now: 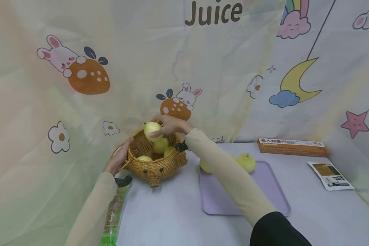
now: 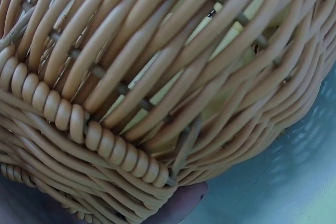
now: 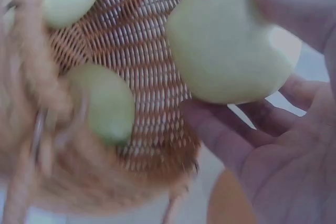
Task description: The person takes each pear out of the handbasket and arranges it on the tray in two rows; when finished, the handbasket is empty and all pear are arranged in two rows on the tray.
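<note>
My right hand (image 1: 172,124) grips a round yellow-green pear (image 1: 152,131) above the opening of a wicker basket (image 1: 152,168). In the right wrist view, thumb and fingers curl round this pear (image 3: 231,43), close to the basket's woven wall (image 3: 152,77). Several more pears (image 1: 161,146) lie inside the basket, which has an animal face and ears on its front. My left hand (image 1: 120,159) holds the basket's left side at the rim. Close wickerwork (image 2: 131,77) fills the left wrist view, with a fingertip (image 2: 184,203) showing beneath it; the other fingers are mostly hidden there.
A purple tray (image 1: 221,194) lies right of the basket, with pears (image 1: 246,162) at its back edge, partly behind my right sleeve. Farther right are a long pasta box (image 1: 292,147) and a flat pouch (image 1: 331,176). A green packet (image 1: 113,215) lies beside my left forearm. A printed curtain hangs behind.
</note>
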